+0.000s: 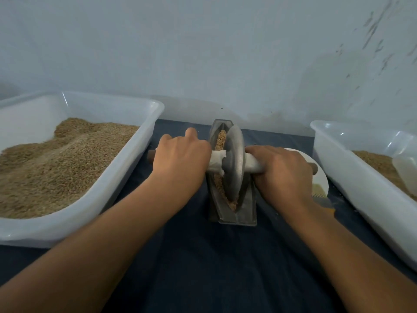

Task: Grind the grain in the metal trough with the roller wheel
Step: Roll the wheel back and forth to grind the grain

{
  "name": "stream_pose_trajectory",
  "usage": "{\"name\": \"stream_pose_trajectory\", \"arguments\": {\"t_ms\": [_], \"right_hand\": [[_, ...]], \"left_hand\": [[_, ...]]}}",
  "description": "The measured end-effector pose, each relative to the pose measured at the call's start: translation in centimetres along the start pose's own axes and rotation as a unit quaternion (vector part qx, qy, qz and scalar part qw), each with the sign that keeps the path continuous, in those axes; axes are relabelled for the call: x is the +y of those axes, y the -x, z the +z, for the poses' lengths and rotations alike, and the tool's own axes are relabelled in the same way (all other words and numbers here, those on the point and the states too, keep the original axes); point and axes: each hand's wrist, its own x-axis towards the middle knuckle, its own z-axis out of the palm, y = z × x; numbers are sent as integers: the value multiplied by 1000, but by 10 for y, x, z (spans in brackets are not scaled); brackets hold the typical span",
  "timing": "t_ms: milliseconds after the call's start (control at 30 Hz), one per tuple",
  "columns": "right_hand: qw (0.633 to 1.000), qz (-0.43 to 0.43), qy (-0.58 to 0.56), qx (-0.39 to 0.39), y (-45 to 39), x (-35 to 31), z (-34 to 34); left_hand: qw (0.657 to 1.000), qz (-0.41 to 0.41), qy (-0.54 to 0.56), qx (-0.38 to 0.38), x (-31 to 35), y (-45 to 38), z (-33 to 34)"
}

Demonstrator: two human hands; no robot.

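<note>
Grip: both hands are closed around the axle (232, 162) of the wheel (233, 163), one on each side.
Left hand (180, 157): it wraps the left part of the axle, knuckles up, thumb pointing to the far side; the brown end of the axle sticks out to the left of it.
Right hand (279, 170): it wraps the right part of the axle, fingers curled over the top; a short end of the axle shows on its right.
Wheel: a grey metal disc, standing on its edge inside the trough (232, 206), leaning a little to the right; white tape is around the axle just left of the disc.
Trough: narrow, metal, boat-shaped, running from near to far in the middle of the dark blue cloth (203, 267).
Grain (221, 138): it lies in the groove of the trough, visible far and near of the wheel.
Left tub (135, 168): white plastic, holds a big heap of brown grain, just beside the left hand.
Right tub (338, 177): white plastic, holds some grain and a pale scoop (406, 170) at the right edge.
White plate (320, 177): on the cloth, partly hidden behind the right hand.
Wall (203, 53): pale, with dark marks at the far right.
</note>
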Motion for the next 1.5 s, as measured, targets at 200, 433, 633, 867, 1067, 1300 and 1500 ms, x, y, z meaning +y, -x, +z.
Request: {"name": "stream_pose_trajectory", "arguments": {"t_ms": [200,433,633,867,1067,1300,1500], "right_hand": [[995,18,29,-96,-17,11,15],[984,23,76,-159,-54,26,39],[970,35,79,-227,-89,41,55],[971,16,93,-218,-96,40,56],[980,42,54,-188,-64,32,42],[988,34,40,-147,-36,13,16],[994,33,36,-102,-10,0,-3]], "left_hand": [[1000,-4,-13,12,1,-24,8],[1000,-6,-17,18,-5,-61,26],[998,-17,-21,48,-10,-85,38],[998,-23,-13,62,-11,-87,43],[997,-3,-38,71,-5,-67,31],[998,2,-40,44,-1,-31,16],[999,14,-25,17,2,-10,-1]]}}
